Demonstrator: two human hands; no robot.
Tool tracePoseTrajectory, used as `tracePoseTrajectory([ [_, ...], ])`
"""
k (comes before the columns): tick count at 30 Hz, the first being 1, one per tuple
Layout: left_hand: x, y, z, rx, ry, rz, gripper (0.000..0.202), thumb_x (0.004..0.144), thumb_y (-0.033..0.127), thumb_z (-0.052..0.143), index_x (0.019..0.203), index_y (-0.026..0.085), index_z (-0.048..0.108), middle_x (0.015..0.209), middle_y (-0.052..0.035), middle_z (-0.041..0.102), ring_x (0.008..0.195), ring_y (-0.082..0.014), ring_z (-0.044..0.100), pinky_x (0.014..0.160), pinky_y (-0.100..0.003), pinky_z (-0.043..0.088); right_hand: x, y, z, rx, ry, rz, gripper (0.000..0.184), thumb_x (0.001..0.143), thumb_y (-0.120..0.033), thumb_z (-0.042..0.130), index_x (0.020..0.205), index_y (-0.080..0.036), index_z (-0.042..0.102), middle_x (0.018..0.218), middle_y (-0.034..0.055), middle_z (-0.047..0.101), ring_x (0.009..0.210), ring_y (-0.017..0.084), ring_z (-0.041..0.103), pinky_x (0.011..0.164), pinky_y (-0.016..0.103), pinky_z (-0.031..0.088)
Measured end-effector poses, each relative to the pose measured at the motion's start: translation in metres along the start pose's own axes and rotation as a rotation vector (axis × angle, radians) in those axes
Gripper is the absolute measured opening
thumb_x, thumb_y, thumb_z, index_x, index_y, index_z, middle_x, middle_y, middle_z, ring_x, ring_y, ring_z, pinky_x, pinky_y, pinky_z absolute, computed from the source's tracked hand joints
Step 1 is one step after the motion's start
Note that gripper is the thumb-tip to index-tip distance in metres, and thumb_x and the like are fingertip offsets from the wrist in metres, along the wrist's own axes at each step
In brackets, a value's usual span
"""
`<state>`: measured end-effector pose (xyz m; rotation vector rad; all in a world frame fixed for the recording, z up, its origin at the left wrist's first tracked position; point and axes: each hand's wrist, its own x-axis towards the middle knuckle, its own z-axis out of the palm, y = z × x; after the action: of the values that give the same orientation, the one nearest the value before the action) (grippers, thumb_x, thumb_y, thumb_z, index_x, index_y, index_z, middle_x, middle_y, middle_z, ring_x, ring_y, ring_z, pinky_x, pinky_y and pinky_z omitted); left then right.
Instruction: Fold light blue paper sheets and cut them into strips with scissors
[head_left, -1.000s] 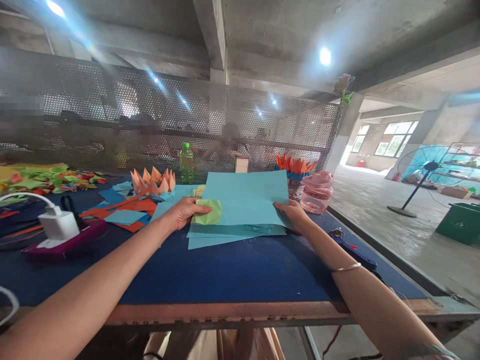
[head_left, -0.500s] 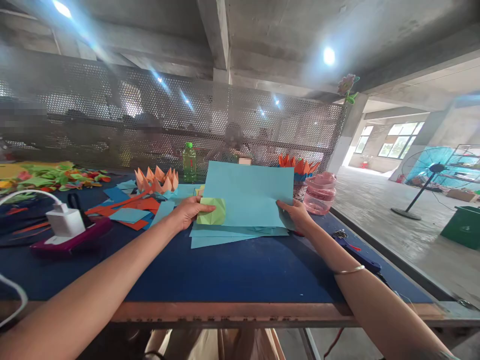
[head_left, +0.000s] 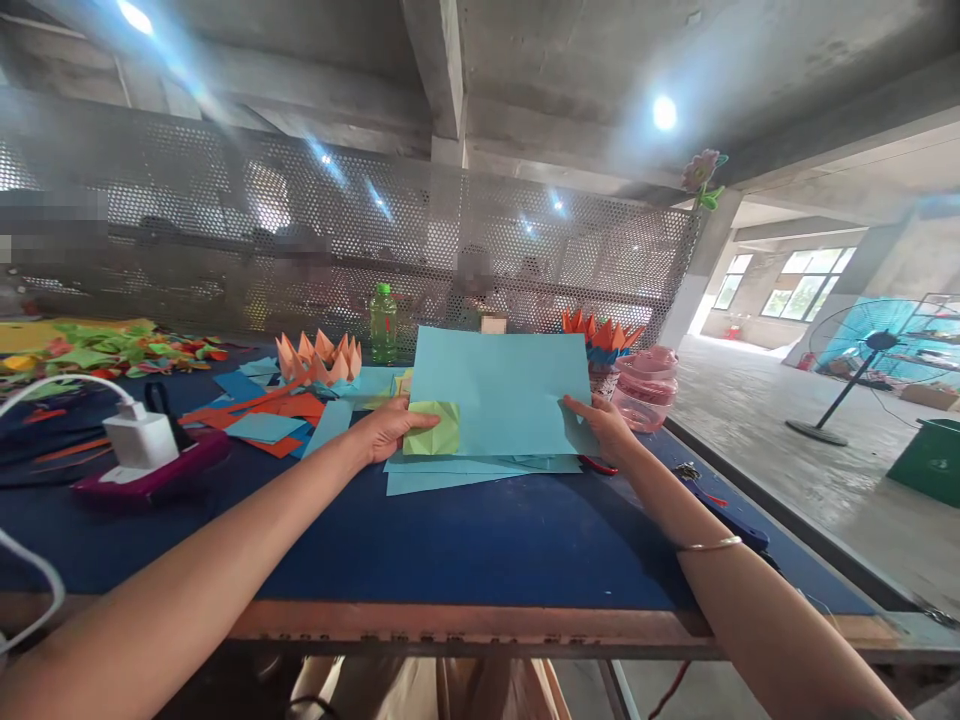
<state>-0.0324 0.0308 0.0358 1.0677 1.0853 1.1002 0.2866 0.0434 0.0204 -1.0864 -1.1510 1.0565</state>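
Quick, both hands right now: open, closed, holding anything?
Left hand: closed, pinching the green folded paper against the left edge of the light blue sheet.
Right hand: closed on the light blue sheet's right edge.

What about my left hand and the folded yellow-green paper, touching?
Touching. In the head view the left hand pinches the folded yellow-green paper, thumb on top, against the light blue sheet.

The blue sheet (head_left: 501, 388) is thin matt paper, smooth. The table (head_left: 465, 545) wears matt dark-blue cloth, edged with worn wood. The screen (head_left: 225, 240) behind is perforated metal. The bottle (head_left: 382, 322) is glossy plastic.
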Motion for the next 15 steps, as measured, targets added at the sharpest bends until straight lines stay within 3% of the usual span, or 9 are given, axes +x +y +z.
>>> tracePoseTrajectory([
  [5, 0.0015, -0.001, -0.0021, 0.02, -0.02, -0.005, 0.05, 0.04, 0.014, 0.09, 0.084, 0.014, 0.067, 0.079, -0.006, 0.076, 0.069, -0.0214, 0.07, 0.066, -0.033, 0.057, -0.0033, -0.0019, 0.0015, 0.041, 0.03, 0.027, 0.035, 0.055, -0.034, 0.083, 0.082, -0.02, 0.066, 0.069, 0.0015, 0.071, 0.053, 0.015, 0.06, 0.051, 0.028, 0.05],
  [15, -0.0019, 0.0027, -0.0019, 0.043, -0.091, -0.039, 0.036, 0.046, 0.014, 0.089, 0.077, 0.013, 0.071, 0.076, -0.0071, 0.076, 0.068, -0.0207, 0.071, 0.067, -0.03, 0.057, -0.0036, -0.0028, -0.0012, 0.035, 0.023, 0.022, 0.034, 0.056, -0.031, 0.084, 0.084, -0.02, 0.067, 0.068, 0.0007, 0.071, 0.052, 0.015, 0.06, 0.049, 0.027, 0.049],
])
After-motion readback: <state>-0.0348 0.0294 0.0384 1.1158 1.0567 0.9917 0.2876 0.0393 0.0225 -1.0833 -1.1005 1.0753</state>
